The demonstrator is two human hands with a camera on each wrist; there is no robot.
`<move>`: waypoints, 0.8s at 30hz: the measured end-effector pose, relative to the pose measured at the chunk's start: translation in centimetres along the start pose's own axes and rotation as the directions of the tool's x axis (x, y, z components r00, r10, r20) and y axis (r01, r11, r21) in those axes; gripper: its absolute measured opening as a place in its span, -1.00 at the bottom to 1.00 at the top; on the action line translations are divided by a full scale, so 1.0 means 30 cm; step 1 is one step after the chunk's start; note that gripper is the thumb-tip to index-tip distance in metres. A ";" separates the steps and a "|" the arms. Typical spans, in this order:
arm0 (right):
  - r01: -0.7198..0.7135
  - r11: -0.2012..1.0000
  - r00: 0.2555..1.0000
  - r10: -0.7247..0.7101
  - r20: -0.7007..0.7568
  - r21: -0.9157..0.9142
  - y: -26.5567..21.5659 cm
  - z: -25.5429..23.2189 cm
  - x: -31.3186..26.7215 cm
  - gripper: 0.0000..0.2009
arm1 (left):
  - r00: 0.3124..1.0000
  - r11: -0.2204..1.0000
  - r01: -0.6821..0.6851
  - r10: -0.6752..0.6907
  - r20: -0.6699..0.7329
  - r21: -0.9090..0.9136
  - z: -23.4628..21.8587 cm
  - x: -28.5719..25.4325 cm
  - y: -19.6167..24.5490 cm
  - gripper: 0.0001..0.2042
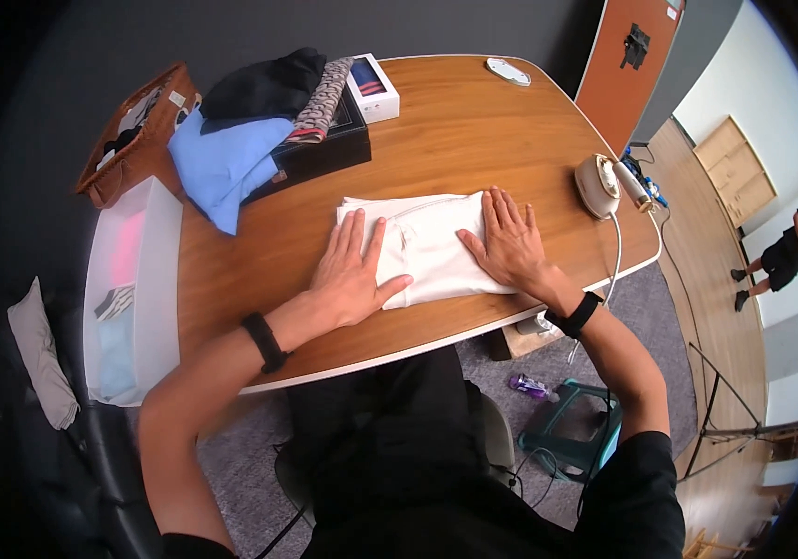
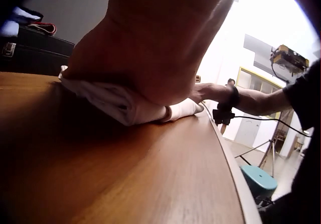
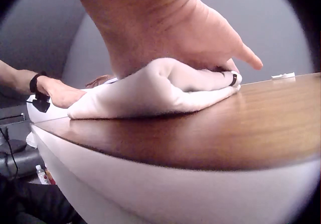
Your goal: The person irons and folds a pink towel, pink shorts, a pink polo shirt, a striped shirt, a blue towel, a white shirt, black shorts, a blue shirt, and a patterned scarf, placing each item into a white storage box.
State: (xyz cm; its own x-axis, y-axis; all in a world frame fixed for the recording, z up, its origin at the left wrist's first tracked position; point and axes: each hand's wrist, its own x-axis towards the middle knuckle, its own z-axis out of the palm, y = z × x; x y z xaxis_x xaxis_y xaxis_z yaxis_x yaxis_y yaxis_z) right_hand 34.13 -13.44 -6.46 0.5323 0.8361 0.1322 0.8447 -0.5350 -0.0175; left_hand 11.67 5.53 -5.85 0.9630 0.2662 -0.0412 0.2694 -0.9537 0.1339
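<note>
A folded white cloth garment (image 1: pixel 432 256) lies on the wooden table (image 1: pixel 259 279) in front of the person, with a small string or tie on its top. Flat on its left side rests the left hand (image 1: pixel 350 277), fingers straight and thumb spread toward the middle. The right hand (image 1: pixel 513 244) presses on the right side with fingers extended. From the right wrist view, the layered edge of the garment (image 3: pixel 150 91) shows under that hand's palm (image 3: pixel 150 38). The left wrist view has the folded layers (image 2: pixel 108 101) beneath the left hand (image 2: pixel 145 48).
A white garment iron (image 1: pixel 597 186) with a cord stands at the right. Behind left are a black box (image 1: pixel 324 149) with blue and black clothes, a phone box (image 1: pixel 376 93) and a brown basket (image 1: pixel 143 140). A translucent bin (image 1: pixel 161 279) sits at the left edge. A person (image 1: pixel 786 252) stands far right.
</note>
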 end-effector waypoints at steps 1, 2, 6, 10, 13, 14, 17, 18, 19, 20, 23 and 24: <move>-0.007 0.999 1.000 0.008 0.019 -0.032 -0.004 -0.008 -0.001 -0.10 | 1.000 0.999 -0.015 0.015 -0.005 -0.029 0.006 -0.003 -0.010 -0.10; -0.012 0.998 0.999 0.015 0.037 -0.065 -0.009 -0.016 -0.002 -0.10 | 1.000 0.998 -0.029 0.029 -0.011 -0.060 0.012 -0.004 -0.023 -0.12; 0.043 0.959 0.998 -0.053 -0.028 -0.280 -0.040 -0.046 0.002 -0.14 | 0.999 0.982 -0.044 0.043 -0.010 -0.184 0.012 -0.001 -0.036 -0.19; 0.419 0.906 0.906 -0.422 -0.031 -0.067 -0.080 -0.080 0.027 -0.25 | 0.950 0.976 -0.160 0.193 -0.246 0.149 -0.024 0.011 0.038 -0.17; 0.431 0.902 0.901 -0.431 0.051 0.006 -0.095 -0.056 0.019 -0.32 | 0.981 0.984 -0.173 0.170 -0.093 -0.031 -0.024 0.002 0.101 -0.11; 0.427 0.904 0.903 -0.425 0.065 -0.017 -0.094 -0.053 0.016 -0.32 | 0.990 0.990 -0.139 0.139 -0.022 0.004 -0.004 0.002 0.095 -0.05; 0.431 0.901 0.902 -0.430 0.022 -0.050 -0.057 -0.013 0.005 -0.33 | 0.987 0.987 -0.144 0.138 0.081 0.072 -0.012 -0.013 0.080 -0.06; 0.449 0.892 0.893 -0.450 0.004 -0.042 -0.030 -0.005 0.000 -0.33 | 0.983 0.985 -0.158 0.150 0.103 0.070 -0.012 -0.019 0.071 -0.07; 0.442 0.897 0.897 -0.442 0.017 -0.011 -0.021 -0.019 -0.007 -0.34 | 0.979 0.983 -0.170 0.161 0.122 0.068 -0.012 -0.020 0.060 -0.08; 0.436 0.900 0.899 -0.436 0.035 -0.016 -0.008 -0.029 -0.014 -0.34 | 0.977 0.982 -0.179 0.169 0.130 0.068 -0.018 -0.016 0.045 -0.09; 0.419 0.905 0.907 -0.414 0.080 -0.069 0.034 -0.060 -0.016 -0.32 | 0.955 0.968 -0.251 0.244 0.167 0.022 -0.041 -0.025 -0.020 -0.16; 0.406 0.909 0.912 -0.398 0.095 -0.089 0.047 -0.062 -0.027 -0.32 | 0.952 0.968 -0.248 0.240 0.189 0.024 -0.044 -0.034 -0.039 -0.18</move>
State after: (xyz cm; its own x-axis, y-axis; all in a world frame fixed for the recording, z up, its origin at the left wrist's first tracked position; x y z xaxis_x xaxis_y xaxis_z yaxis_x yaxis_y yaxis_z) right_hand 34.79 -15.09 -4.74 0.1545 0.9874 0.0339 0.9795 -0.1575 0.1255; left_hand 10.37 6.57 -4.66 0.9809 -0.0015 -0.1945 0.0216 -0.9929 0.1167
